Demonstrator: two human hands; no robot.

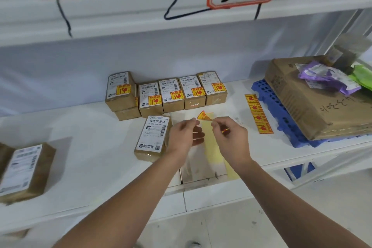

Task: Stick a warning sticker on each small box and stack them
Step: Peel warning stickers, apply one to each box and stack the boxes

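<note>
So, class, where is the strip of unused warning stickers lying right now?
In the head view, the strip of warning stickers lies flat on the white shelf, right of centre, between the right hand and the blue plastic pallet.

Hands together (fingertips pinched)

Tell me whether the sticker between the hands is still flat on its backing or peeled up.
Peeled up. The sticker is lifted and curled above the pale yellow backing strip, pinched between the left hand and right hand.
</note>
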